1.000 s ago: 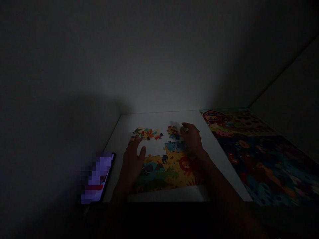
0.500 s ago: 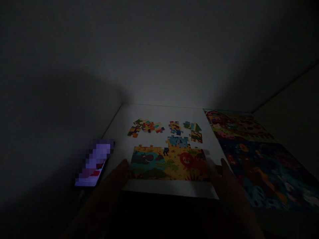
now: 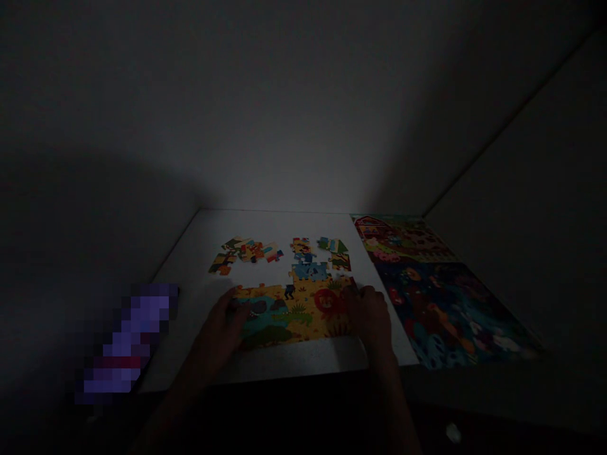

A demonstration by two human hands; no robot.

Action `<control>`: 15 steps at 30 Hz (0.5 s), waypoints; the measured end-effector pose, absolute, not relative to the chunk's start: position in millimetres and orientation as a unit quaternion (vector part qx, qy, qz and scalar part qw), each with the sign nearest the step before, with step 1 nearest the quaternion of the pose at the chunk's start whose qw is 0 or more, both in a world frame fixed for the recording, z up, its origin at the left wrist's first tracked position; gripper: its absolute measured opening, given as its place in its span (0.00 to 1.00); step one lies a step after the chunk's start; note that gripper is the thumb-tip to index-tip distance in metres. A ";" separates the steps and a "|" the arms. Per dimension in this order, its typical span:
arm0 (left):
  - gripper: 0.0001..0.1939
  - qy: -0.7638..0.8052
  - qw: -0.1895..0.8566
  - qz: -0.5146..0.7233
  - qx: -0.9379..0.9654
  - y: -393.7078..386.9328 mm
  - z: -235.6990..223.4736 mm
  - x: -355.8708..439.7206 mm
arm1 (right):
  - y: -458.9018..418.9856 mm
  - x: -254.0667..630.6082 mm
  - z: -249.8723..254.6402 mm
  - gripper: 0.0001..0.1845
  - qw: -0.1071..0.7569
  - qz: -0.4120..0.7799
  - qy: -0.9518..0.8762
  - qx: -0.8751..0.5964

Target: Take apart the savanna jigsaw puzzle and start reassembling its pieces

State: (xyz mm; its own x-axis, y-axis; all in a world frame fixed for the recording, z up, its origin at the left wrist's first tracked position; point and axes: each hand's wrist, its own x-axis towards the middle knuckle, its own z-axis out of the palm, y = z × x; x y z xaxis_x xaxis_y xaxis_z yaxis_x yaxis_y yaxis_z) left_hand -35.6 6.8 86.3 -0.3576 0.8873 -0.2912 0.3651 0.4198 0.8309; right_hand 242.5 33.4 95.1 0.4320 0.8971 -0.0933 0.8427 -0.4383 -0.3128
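A partly assembled jigsaw puzzle with a yellow jungle scene and a red lion lies on the white table. My left hand grips its left side, fingers on the picture. My right hand clasps its right side near the lion. A blue-toned group of joined pieces sits just beyond the puzzle's far edge. Loose pieces lie farther on, in a left cluster and a right cluster. Neither hand touches those.
A sheet with printed farm and ocean pictures lies to the right of the table, its near part dark blue. A phone with a pixelated screen lies to the left. Walls rise behind and to the right.
Both hands have moved from the puzzle's near corners onto its left and right sides. The whole scene sits farther left in the view, as the camera has turned.
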 end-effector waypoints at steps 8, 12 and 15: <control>0.23 0.774 0.235 0.206 0.550 9.9 81.7 -23.5 | 26.3 234.2 104.7 0.19 0.122 0.200 -0.486 -0.842; 0.21 0.767 0.206 0.192 0.576 5.1 83.0 -25.5 | 27.5 239.8 99.9 0.19 0.176 0.208 -0.483 -0.832; 0.20 0.764 0.223 0.207 0.569 2.4 87.6 -28.7 | 25.4 240.1 97.9 0.19 0.225 0.199 -0.507 -0.808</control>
State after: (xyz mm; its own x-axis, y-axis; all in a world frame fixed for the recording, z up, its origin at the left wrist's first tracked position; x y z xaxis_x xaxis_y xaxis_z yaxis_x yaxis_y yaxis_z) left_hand -28.7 2.4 87.6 -0.2538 0.9614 -0.1058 0.7772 0.2678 0.5695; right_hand 240.1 25.4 97.9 0.4061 0.9089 -0.0943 0.7298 -0.3847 -0.5652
